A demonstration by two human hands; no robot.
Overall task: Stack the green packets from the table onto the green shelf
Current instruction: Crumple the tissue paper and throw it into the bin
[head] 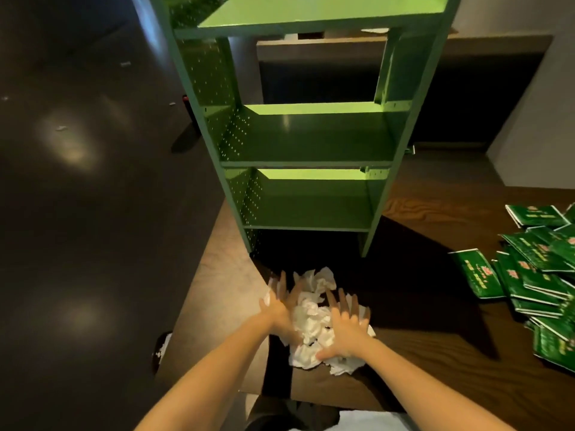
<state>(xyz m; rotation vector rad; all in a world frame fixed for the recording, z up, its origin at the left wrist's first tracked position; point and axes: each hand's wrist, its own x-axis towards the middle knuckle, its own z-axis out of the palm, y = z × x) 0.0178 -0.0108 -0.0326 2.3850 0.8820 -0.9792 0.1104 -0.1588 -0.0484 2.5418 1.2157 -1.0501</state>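
Observation:
A pile of several green packets (535, 269) lies on the dark wooden table (435, 306) at the far right. The green metal shelf (305, 141) stands on the table straight ahead, and none of its visible levels holds anything. A heap of crumpled white tissue (314, 318) lies in front of the shelf's foot. My left hand (280, 306) lies flat on the heap's left side with spread fingers, blurred by motion. My right hand (345, 325) presses flat on its right side. Neither hand touches a packet.
The table's left edge runs diagonally near my left arm, with dark glossy floor (77, 181) beyond it. A dark desk or cabinet (466, 88) stands behind the shelf. Small white scraps (161, 346) lie on the floor by the table corner.

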